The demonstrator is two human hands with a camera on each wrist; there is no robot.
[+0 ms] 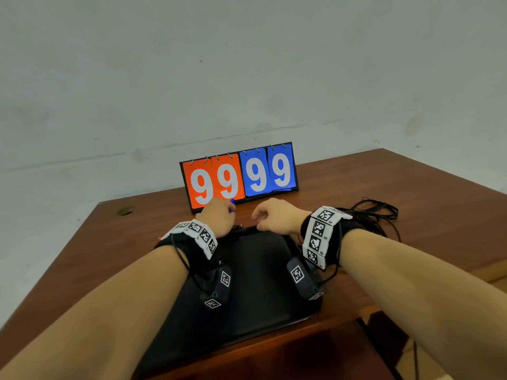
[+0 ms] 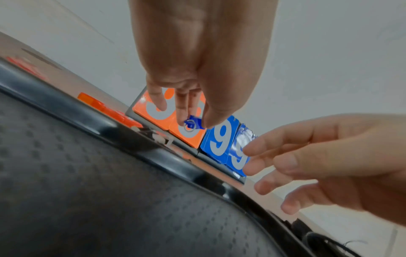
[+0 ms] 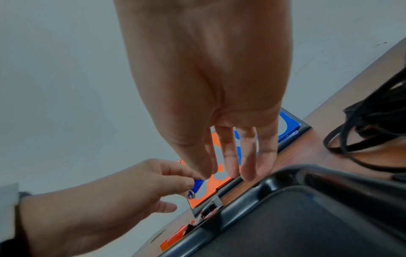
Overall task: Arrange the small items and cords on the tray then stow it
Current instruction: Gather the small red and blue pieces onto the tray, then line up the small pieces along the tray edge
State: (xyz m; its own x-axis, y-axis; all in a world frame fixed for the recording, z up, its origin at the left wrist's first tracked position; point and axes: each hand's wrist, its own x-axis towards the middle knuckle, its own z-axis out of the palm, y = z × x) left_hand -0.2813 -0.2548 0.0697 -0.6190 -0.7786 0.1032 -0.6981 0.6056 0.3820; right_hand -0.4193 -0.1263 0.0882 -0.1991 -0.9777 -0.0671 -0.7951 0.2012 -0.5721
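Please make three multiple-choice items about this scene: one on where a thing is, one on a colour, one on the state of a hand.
1. Where do the black cords lie?
A. on the tray
B. on the table, right of the tray
C. behind the scoreboard

2. What colour is the small item that the left hand pinches?
A. blue
B. green
C. yellow

3. How is the right hand?
A. gripping the tray rim
B. holding a cord
C. holding nothing, fingers loosely bent

Key: 1 B, the cords rest on wood beside the black tray. 2 A, the left wrist view shows blue plastic with a metal ring. 3 C, nothing is between its fingers.
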